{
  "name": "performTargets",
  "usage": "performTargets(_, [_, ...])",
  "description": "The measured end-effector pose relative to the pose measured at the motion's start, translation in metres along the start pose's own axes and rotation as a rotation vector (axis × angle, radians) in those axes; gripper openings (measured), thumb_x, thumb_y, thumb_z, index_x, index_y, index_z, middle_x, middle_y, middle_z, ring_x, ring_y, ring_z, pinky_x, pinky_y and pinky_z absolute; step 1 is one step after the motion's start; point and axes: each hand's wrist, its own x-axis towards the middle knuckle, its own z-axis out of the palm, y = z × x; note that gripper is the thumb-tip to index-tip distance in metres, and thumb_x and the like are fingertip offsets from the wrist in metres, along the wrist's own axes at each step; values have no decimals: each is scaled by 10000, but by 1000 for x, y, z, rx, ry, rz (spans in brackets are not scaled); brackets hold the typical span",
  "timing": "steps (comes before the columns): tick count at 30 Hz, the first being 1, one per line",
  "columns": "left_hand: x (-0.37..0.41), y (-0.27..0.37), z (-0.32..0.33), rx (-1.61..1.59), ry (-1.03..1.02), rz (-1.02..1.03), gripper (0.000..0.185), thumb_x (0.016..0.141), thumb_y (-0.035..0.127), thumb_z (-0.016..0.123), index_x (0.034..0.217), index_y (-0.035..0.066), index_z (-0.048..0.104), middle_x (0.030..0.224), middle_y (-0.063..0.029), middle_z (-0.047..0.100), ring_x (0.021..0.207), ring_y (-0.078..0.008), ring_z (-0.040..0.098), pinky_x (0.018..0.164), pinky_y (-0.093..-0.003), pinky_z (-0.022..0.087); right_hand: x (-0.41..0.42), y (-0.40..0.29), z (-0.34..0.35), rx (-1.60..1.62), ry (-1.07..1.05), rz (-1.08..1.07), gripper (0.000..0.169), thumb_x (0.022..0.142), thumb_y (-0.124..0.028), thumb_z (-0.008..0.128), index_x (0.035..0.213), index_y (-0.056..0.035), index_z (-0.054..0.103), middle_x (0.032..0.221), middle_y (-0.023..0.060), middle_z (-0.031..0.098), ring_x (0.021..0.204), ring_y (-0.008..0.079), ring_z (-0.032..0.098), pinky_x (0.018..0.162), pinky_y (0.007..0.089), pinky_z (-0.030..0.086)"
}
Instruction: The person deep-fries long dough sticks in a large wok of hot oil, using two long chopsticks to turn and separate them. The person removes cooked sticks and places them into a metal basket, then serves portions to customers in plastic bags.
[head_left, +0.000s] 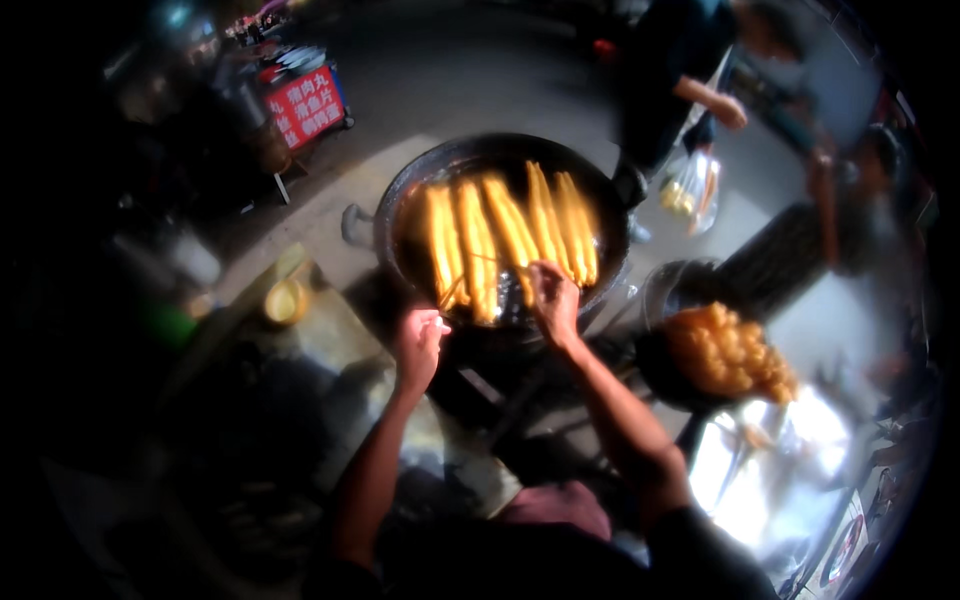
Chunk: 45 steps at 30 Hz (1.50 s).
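A wide black wok (501, 140) of dark oil stands before me. Several long golden fried dough sticks (474, 232) lie side by side in it, pointing away from me. At the wok's near left rim, my left hand (421, 346) is closed around a thin stick (451, 289), likely a chopstick, which reaches toward the leftmost dough stick. My right hand (553, 300) is over the near right part of the wok. A second thin stick (484, 257) extends leftward from its fingers across the dough. Blur hides the exact grip.
Right of the wok, a heap of browned fried dough (724, 352) rests in a dark round container (660, 375). A floured worktop (345, 330) with a small yellowish bowl (286, 301) lies left. Beyond, a person (667, 82) stands near a clear plastic bag (691, 191); a cart with a red sign (306, 107) is far left.
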Motion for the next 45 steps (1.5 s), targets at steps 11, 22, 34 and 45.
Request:
performTargets(11, [27,7,4,121,182,102,204,1038,148,532,1167,-11,537,964,-97,660,897,-186,657,856,-332,521,-14,-5,13,14,-474,-215,307,1062,-337,491,982,-83,645,780,34,572,693,184,549,607,312,426])
performTargets(22, [56,8,-1,20,86,-35,128,1042,127,533,1043,14,592,842,-96,694,594,-119,561,566,-270,482,-20,-29,-4,121,-366,-331,182,856,75,670,1020,3,700,960,146,693,846,271,682,717,349,535])
performTargets(34, [45,17,-3,86,-31,56,136,985,100,524,1047,4,598,849,-86,703,534,-69,514,496,-216,437,10,18,-42,-81,1,-187,344,832,159,518,1085,-2,685,903,67,679,729,128,605,653,258,495])
performTargets(45, [33,22,-22,63,-137,-19,246,980,131,517,1193,12,545,869,-89,702,593,-61,517,528,-203,419,46,50,-82,-30,43,-168,232,901,83,591,1080,-37,676,866,40,622,717,138,586,634,275,497])
